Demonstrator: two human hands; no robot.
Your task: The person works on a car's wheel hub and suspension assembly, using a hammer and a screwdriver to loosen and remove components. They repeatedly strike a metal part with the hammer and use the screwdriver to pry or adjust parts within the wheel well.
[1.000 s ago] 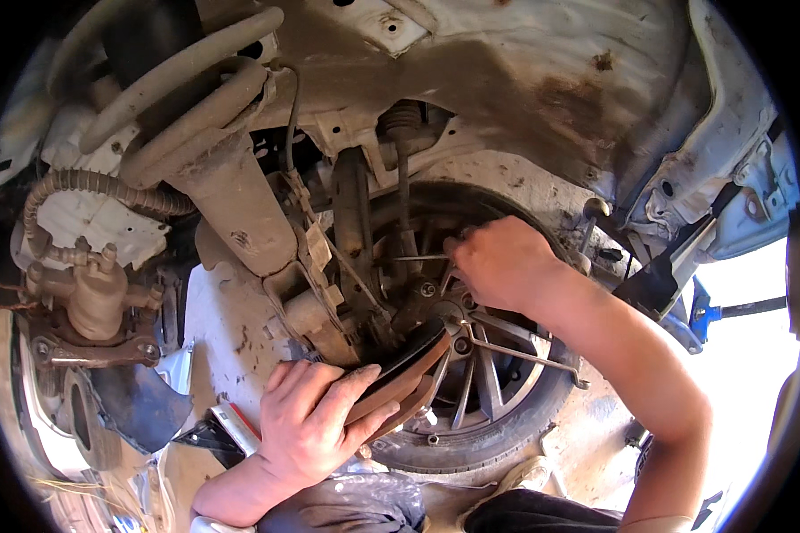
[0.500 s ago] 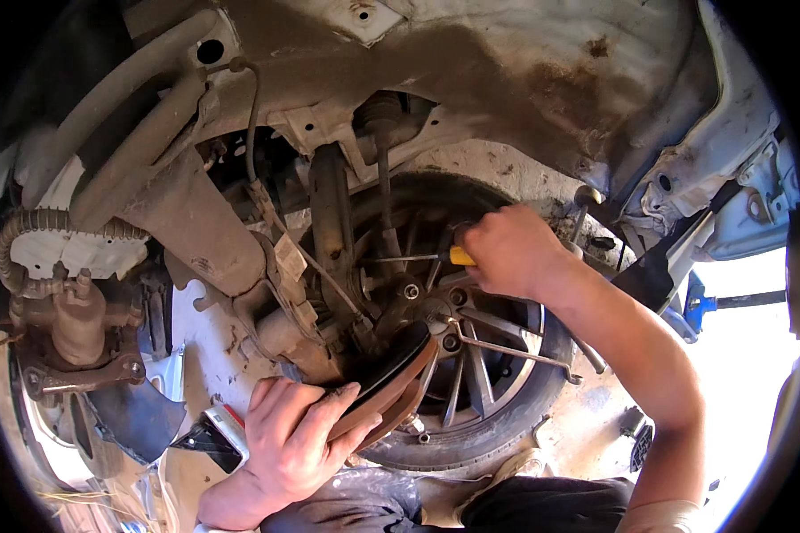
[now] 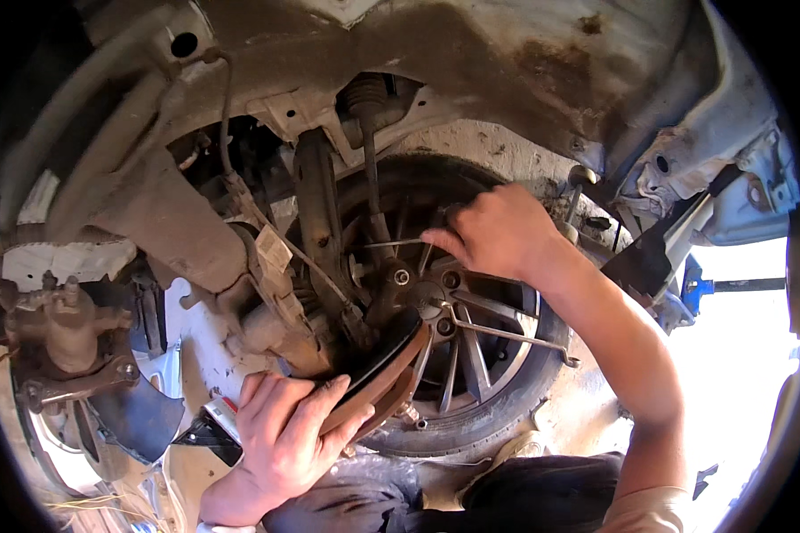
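Note:
My left hand (image 3: pixel 280 440) is closed on the near edge of a rusty brake disc (image 3: pixel 400 377), thumb and fingers over its rim. A screwdriver (image 3: pixel 395 242) is in my closed right hand (image 3: pixel 500 233). Its thin shaft points left, its tip near the tie rod end (image 3: pixel 379 226) beside the steering knuckle; the handle is hidden by my fingers. Just below that hand is the hub with its bolt holes. The tie rod (image 3: pixel 370 169) runs up to a ribbed rubber boot.
A spoked wheel (image 3: pixel 478 360) lies on the ground under the hub, with a bent metal rod (image 3: pixel 516 336) across it. The strut (image 3: pixel 164 218) and a brake caliper (image 3: pixel 71 333) are at the left. A blue jack part (image 3: pixel 695 286) stands at the right, under the wheel arch (image 3: pixel 489 62).
The view has shifted slightly, so the car parts sit higher and further left. My right fingers now cover the screwdriver's yellow handle, with the thumb reaching forward. My left hand keeps its hold.

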